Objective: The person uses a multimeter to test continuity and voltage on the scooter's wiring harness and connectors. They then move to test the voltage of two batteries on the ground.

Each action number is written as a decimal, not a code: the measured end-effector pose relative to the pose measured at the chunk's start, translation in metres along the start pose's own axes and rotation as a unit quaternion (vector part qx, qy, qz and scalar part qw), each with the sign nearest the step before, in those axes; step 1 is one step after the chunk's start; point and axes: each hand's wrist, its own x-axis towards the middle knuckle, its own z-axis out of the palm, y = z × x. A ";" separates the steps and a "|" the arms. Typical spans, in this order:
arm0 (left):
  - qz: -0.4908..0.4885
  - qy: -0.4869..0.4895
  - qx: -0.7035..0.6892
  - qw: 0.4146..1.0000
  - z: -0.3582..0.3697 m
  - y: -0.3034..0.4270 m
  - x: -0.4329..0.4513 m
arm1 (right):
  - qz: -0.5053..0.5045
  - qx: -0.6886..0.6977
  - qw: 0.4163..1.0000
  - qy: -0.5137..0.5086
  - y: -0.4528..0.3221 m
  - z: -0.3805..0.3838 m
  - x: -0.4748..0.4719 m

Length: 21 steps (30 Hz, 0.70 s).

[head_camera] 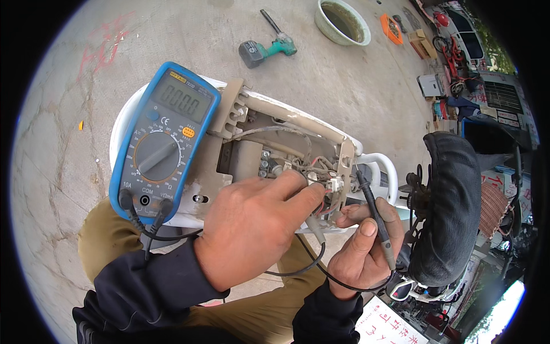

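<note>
My left hand [253,228] reaches over a dirty wiring bay in a white electric-scooter-like body. It grips a test probe [316,230] whose grey handle end shows below the fingers; its tip is hidden. My right hand [369,253] holds the second probe [373,200] upright between thumb and fingers, metal tip pointing up beside the metal bracket [345,165]. White plug connectors [334,184] and thin wires sit just right of my left fingertips. A blue-cased digital multimeter [161,142] lies on the body at left, lit by no visible backlight, with black leads in its two outer jacks.
A white tube handle [386,172] and a black padded saddle [447,210] with springs stand at right. On the concrete lie a green cordless power tool [268,47], a basin of murky water [343,21] and an orange tray [391,29]. A white sign [386,322] bears red writing.
</note>
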 end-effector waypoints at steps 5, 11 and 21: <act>0.007 0.005 0.006 1.000 0.001 0.000 -0.002 | -0.066 -0.073 0.995 0.012 -0.004 -0.009 0.002; 0.017 0.004 0.008 1.000 0.001 0.000 -0.001 | -0.064 -0.057 0.996 0.017 -0.002 -0.006 -0.004; -0.003 -0.009 0.017 1.000 -0.001 0.001 0.001 | -0.065 -0.043 0.996 0.035 -0.004 -0.006 -0.002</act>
